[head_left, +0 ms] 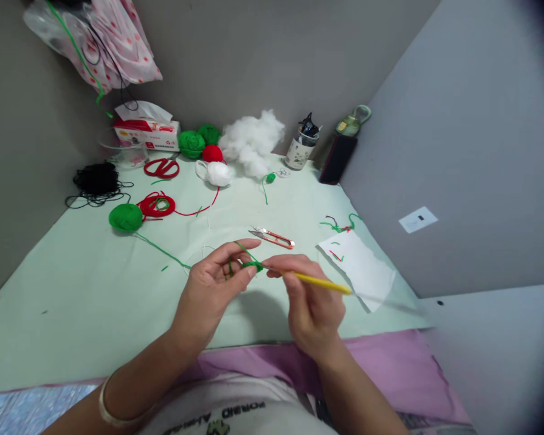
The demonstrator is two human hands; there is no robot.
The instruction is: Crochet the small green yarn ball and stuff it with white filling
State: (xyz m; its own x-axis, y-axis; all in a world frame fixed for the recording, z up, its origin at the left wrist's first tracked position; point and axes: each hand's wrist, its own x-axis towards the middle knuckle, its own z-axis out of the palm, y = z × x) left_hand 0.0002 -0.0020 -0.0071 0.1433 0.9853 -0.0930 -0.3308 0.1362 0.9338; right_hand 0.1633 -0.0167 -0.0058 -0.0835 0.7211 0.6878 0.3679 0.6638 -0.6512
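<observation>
My left hand (217,284) pinches a small piece of green crochet work (250,264) between thumb and fingers, with green yarn wound over the forefinger. That yarn runs back across the table to a green yarn ball (126,217) at the left. My right hand (310,302) is closed on a yellow crochet hook (321,283), whose tip meets the green piece. Both hands hover above the pale green table (72,290), near its front edge.
Small orange snips (272,237) lie just beyond the hands, with a white paper sheet (360,266) to the right. Farther back are red cord coils (156,205), red scissors (162,167), yarn balls (193,144), white stuffing (252,142), a tissue box (147,134), a cup (301,149) and black yarn (95,179).
</observation>
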